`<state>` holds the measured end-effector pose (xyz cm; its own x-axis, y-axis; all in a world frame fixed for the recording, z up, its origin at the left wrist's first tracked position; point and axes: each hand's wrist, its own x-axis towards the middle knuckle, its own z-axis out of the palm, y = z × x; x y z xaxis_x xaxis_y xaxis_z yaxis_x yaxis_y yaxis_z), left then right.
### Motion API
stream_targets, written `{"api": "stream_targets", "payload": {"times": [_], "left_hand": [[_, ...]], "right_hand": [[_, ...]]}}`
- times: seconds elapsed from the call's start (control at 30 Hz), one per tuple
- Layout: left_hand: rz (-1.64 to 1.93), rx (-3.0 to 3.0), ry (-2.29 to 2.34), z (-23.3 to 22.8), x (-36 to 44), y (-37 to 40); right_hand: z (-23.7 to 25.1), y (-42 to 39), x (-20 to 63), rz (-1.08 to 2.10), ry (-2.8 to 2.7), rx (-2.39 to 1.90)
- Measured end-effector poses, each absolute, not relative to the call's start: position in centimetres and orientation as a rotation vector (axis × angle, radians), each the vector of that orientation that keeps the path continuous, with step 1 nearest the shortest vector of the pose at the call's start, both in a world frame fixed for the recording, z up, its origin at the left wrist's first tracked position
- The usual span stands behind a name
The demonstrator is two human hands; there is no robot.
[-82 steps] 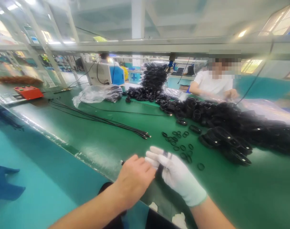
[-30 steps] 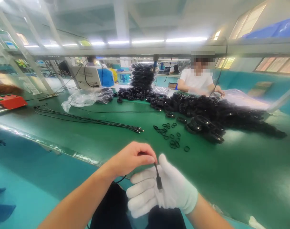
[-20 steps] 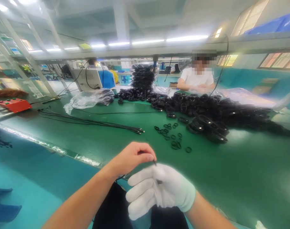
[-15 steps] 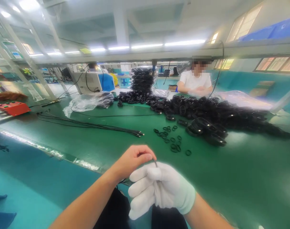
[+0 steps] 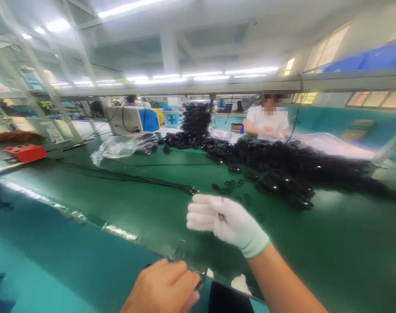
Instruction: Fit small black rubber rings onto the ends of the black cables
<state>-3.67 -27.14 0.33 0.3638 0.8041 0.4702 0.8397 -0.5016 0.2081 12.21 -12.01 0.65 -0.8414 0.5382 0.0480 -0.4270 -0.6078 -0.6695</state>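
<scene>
Two hands are kept apart over the green bench (image 5: 331, 261) edge: the gloved right hand (image 5: 226, 221) is raised with its fingers (image 5: 198, 213) curled around a thin black cable (image 5: 221, 215), seemingly for control. The bare left hand (image 5: 163, 287) is closed low on the cable's other stretch. Small black rings (image 5: 229, 184) are scattered just beyond, within reach.

Blurring together into one dark mass across the green belt, the heap of black plastic rings (image 5: 302, 163), with single rings impossible to tell apart. Slipping out of sight inside the closed white-gloved right hand (image 5: 226, 221), the thin black cable (image 5: 202, 276), with its tip hidden by the curled fingers. Getting cut off by the bottom edge, the bare left hand (image 5: 162, 289), its pinch on that cable too smeared to make out.
</scene>
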Motion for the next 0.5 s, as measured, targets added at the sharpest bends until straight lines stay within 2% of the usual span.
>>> {"api": "stream_targets", "payload": {"times": [0.1,0.2,0.4,0.5], "left_hand": [[-0.875,-2.509,-1.752,5.1,-4.8,-25.6],[-0.917,-2.57,-1.975,7.3,-6.1,-24.0],[-1.131,-2.654,-2.143,6.3,-6.8,-21.8],[-1.453,-2.746,-2.301,4.4,-6.6,-21.1]], "right_hand": [[-0.6,-13.9,10.8,2.638,-1.145,-0.11],[-0.9,-15.5,10.4,2.799,-1.203,0.049],[-0.4,-17.2,10.0,2.862,-1.181,0.053],[0.2,-17.6,9.7,2.848,-1.065,0.04]]}}
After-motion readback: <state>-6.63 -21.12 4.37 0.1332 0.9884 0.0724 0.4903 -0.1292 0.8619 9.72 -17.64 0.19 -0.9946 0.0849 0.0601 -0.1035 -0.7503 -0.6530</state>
